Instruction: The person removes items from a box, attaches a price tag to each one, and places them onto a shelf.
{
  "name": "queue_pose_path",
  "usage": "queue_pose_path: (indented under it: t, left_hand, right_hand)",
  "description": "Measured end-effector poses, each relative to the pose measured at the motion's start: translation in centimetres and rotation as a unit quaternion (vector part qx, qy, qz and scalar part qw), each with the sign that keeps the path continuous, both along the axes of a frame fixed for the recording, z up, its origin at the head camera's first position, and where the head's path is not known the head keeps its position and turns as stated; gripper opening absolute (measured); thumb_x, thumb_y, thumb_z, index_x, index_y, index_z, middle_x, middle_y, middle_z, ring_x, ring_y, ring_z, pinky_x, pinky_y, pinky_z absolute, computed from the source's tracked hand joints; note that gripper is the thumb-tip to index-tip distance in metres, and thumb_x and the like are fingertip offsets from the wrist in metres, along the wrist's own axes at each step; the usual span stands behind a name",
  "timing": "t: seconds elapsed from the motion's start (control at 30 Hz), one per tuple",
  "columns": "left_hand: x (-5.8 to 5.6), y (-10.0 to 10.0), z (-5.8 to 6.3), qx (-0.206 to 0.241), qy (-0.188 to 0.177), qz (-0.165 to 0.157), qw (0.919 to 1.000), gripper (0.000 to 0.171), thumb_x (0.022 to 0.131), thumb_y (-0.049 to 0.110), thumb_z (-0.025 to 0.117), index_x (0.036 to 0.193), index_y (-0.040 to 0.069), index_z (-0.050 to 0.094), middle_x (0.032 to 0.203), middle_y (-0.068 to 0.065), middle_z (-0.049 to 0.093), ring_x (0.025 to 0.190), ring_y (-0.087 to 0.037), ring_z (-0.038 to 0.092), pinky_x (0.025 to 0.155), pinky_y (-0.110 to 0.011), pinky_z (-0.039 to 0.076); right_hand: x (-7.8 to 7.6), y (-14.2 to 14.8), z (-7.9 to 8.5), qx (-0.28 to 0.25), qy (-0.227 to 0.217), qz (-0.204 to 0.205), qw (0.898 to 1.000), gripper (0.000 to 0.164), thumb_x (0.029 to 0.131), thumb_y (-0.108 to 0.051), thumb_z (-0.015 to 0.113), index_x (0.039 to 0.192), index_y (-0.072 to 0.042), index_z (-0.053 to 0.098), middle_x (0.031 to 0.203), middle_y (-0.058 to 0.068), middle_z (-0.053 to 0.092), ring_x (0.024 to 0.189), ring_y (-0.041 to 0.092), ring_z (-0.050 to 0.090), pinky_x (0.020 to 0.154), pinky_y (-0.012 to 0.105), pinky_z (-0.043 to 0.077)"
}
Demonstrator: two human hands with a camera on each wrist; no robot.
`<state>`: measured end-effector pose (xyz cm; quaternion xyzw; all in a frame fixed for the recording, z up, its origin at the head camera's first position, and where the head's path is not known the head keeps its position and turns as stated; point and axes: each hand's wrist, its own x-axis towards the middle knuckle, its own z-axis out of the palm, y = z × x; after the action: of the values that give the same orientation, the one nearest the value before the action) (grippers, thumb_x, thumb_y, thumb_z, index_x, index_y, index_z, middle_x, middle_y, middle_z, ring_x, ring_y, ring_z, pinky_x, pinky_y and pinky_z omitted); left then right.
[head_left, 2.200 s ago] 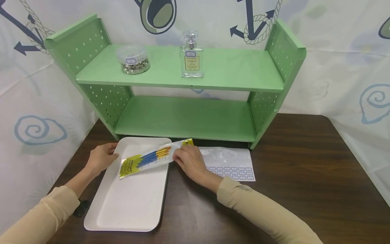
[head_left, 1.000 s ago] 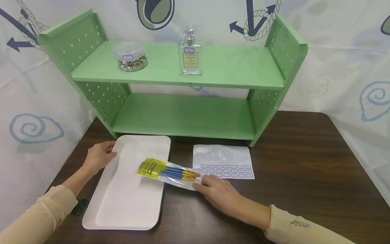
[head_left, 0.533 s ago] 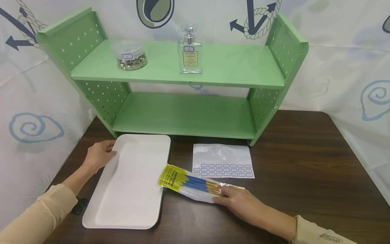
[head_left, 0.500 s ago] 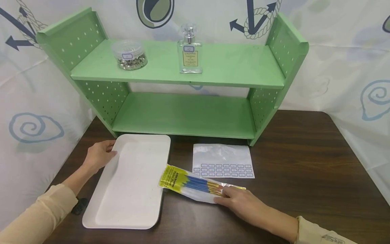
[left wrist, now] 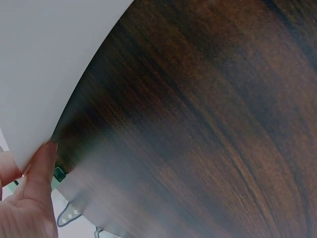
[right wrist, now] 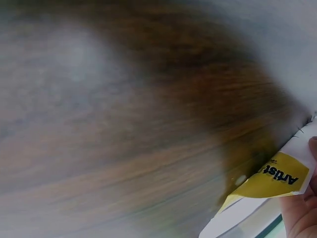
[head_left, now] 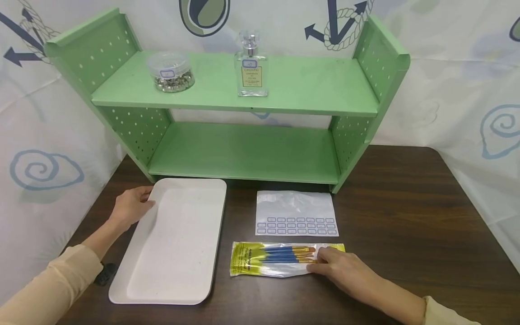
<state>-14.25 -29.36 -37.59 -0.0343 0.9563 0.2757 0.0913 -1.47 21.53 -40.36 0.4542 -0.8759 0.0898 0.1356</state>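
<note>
A clear and yellow packet of paintbrushes (head_left: pixel 280 259) with blue handles lies crosswise on the dark table, right of the white tray (head_left: pixel 170 243). My right hand (head_left: pixel 345 273) pinches the packet near its right end. In the right wrist view, the packet's yellow end (right wrist: pixel 280 176) shows beside the fingers, partly cut off by the frame. My left hand (head_left: pixel 132 207) grips the tray's upper left rim between thumb and fingers. The left wrist view shows that thumb and finger (left wrist: pixel 37 173) on the tray's edge. Nothing lies in the tray.
A green two-tier shelf (head_left: pixel 243 149) stands behind the tray. Its upper tier bears a round clear jar (head_left: pixel 170 72) of small metal pieces and a glass perfume bottle (head_left: pixel 251 72). A sheet of small labels (head_left: pixel 296 212) lies just beyond the packet.
My right hand has carried the paintbrush packet from over the tray rightward and toward me, turning it level onto the table. My left hand has stayed at the tray's rim.
</note>
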Motion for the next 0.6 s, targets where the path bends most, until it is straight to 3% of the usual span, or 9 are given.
queue_pose_path:
  t: [0.3,0.43,0.5,0.57,0.6]
  left_hand:
    - [0.0,0.1,0.0,-0.001,0.002,0.002,1.0000,0.051,0.099,0.002,0.056,0.143,-0.021,0.042,0.135,-0.043,0.054,0.120,-0.058,0.059,0.092,-0.060,0.057]
    - [0.0,0.0,0.1,-0.001,-0.001,0.001,1.0000,0.051,0.100,0.002,0.056,0.143,-0.021,0.042,0.135,-0.043,0.054,0.121,-0.058,0.058,0.093,-0.061,0.057]
    - [-0.1,0.0,0.1,-0.002,-0.003,0.001,1.0000,0.051,0.100,0.001,0.057,0.143,-0.021,0.042,0.135,-0.043,0.054,0.121,-0.058,0.058,0.093,-0.061,0.057]
    - [0.0,0.0,0.1,-0.002,-0.004,0.001,1.0000,0.051,0.100,0.001,0.057,0.143,-0.021,0.042,0.135,-0.043,0.053,0.121,-0.058,0.058,0.094,-0.061,0.056]
    - [0.0,-0.1,0.2,-0.003,-0.005,0.001,1.0000,0.051,0.100,0.001,0.057,0.143,-0.021,0.042,0.135,-0.043,0.053,0.121,-0.058,0.058,0.094,-0.061,0.056]
  right_hand:
    - [0.1,0.6,0.2,-0.001,-0.035,-0.014,0.999,0.039,0.072,-0.005,0.090,0.102,-0.029,0.079,0.085,-0.007,0.060,0.077,0.006,0.052,0.055,0.013,0.044]
    - [-0.1,0.9,0.4,-0.024,-0.095,-0.007,0.995,0.029,0.076,-0.012,0.089,0.103,-0.023,0.081,0.086,-0.007,0.063,0.077,0.004,0.052,0.058,0.013,0.044]
    - [-0.4,1.0,0.5,-0.061,-0.144,-0.010,0.988,0.024,0.080,-0.012,0.086,0.102,-0.017,0.081,0.087,-0.007,0.068,0.078,0.001,0.054,0.060,0.015,0.046]
    - [-1.0,1.1,0.9,-0.110,-0.214,-0.041,0.970,0.020,0.083,-0.009,0.083,0.103,-0.009,0.081,0.089,-0.003,0.073,0.078,-0.003,0.055,0.062,0.016,0.049]
    - [-1.3,1.1,1.1,-0.137,-0.248,-0.071,0.956,0.018,0.085,-0.007,0.081,0.103,-0.006,0.080,0.088,-0.002,0.073,0.077,-0.003,0.055,0.062,0.017,0.049]
